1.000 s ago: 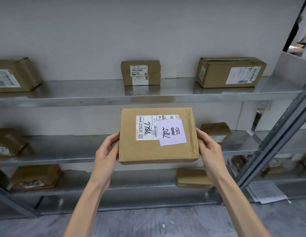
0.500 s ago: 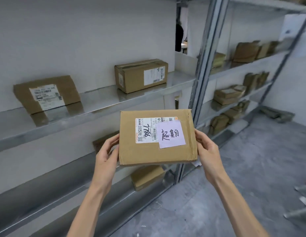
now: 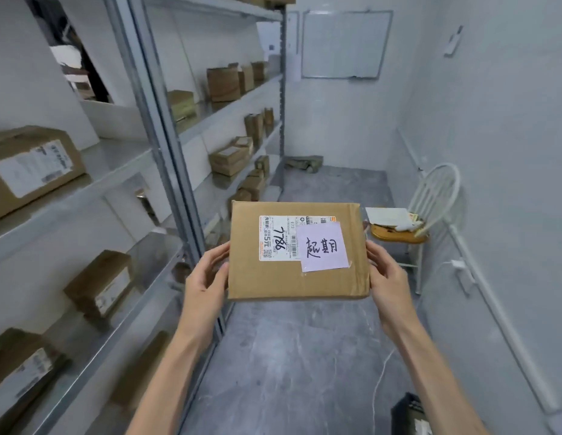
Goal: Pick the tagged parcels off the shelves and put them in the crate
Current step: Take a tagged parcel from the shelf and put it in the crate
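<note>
Now tagged parcel (image 3: 297, 277) between left hand (image 3: 207, 282) and right hand (image 3: 389, 279).

The grey floor (image 3: 305, 356) ahead lies open down the middle of the narrow room, a clear lane past the parcel (image 3: 297, 251) gripped between the left hand (image 3: 207, 277) and right hand (image 3: 388, 277). On the left the metal shelving (image 3: 166, 146) hems it in, its shelves loaded with cardboard boxes (image 3: 31, 171). On the right a white chair (image 3: 427, 215) carrying papers juts out from the wall. A crumpled bundle (image 3: 305, 163) sits on the floor at the far end. A dark object (image 3: 410, 412) sits low at the right near a thin white cable (image 3: 381, 378).
</note>
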Demonstrator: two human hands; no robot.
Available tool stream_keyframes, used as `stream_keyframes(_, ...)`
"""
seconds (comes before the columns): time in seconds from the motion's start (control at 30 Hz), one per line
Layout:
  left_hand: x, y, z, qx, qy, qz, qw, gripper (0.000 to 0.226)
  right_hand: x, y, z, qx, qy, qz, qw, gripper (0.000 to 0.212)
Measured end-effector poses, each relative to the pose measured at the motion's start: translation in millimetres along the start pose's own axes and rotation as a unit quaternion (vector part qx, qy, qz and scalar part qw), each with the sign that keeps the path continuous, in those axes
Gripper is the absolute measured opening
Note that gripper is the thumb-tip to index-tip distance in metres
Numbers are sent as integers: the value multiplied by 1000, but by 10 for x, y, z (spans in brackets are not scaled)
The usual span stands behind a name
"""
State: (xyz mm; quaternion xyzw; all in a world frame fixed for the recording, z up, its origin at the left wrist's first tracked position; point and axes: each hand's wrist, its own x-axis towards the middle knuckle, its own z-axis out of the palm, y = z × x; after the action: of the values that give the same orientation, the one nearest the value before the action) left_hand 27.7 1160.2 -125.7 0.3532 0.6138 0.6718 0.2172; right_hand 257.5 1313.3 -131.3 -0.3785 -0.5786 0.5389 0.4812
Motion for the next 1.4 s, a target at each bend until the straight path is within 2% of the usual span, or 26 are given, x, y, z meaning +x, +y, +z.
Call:
stream_keyframes(0.23, 255, -123, 1304, -28, -143, -5, 989, 30, 98, 136, -1208, -1, 136, 6, 991, 39)
stream_keyframes(0.43, 390, -309, 2420, -25, -227, -17, 973, 36, 158, 208, -2105, -22, 225, 26, 974, 42)
stream_keyframes(0.73, 241, -600, 4085, -40, -372, -42, 927, 39, -55, 397, -3296, -31, 388, 70, 919, 44)
stream_keyframes(0.83, 149, -683, 4560, -41, -427, -40, 903, 38, -188, 485, -3556, -26, 444, 82, 892, 42)
stream_keyframes(1.0, 19, -897, 5355, -30, -535, -44, 843, 42, -431, 750, -3862, -21, 538, 114, 835, 39)
stream_keyframes(1.1, -45, -1083, 5812, -27, -599, -50, 798, 47, -495, 896, -3973, -9, 614, 129, 779, 43)
stream_keyframes(1.2, -96, -1242, 6171, -40, -642, -55, 764, 44, -511, 1030, -3978, -8, 656, 138, 742, 41)
stream_keyframes(1.4, -120, -1725, 6809, -14, -745, -82, 662, 55, -461, 1339, -3846, 11, 760, 147, 632, 46)
